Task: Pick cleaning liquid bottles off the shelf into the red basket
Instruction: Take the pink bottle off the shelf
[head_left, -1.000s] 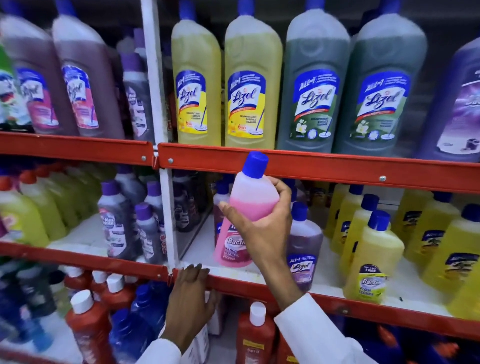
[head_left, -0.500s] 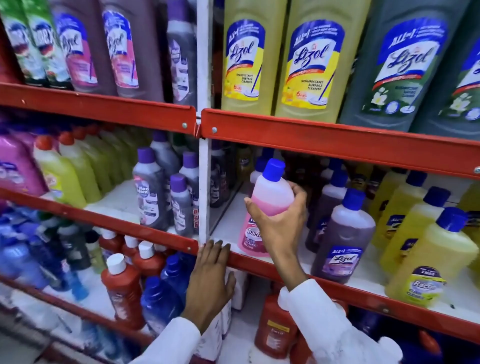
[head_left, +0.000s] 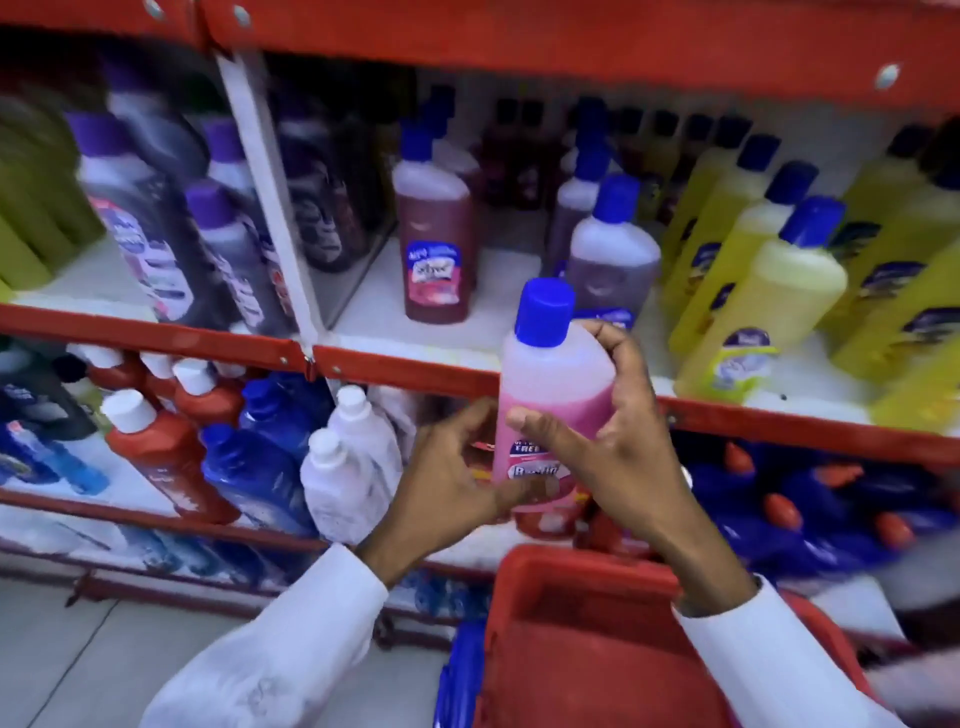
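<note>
Before red shelves (head_left: 405, 371) crowded with cleaners, the right hand (head_left: 613, 447) grips the pink bottle (head_left: 550, 400) at frame centre, the left hand (head_left: 447, 473) steadying its label; best lowered upright into the red basket (head_left: 587, 644) below.

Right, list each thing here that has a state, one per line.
pink bottle: upright, blue cap on, off the shelf, above the basket
right hand: grip shut around the pink bottle
left hand: fingers touching the bottle's lower label
red basket: below the hands, contents hidden
</note>
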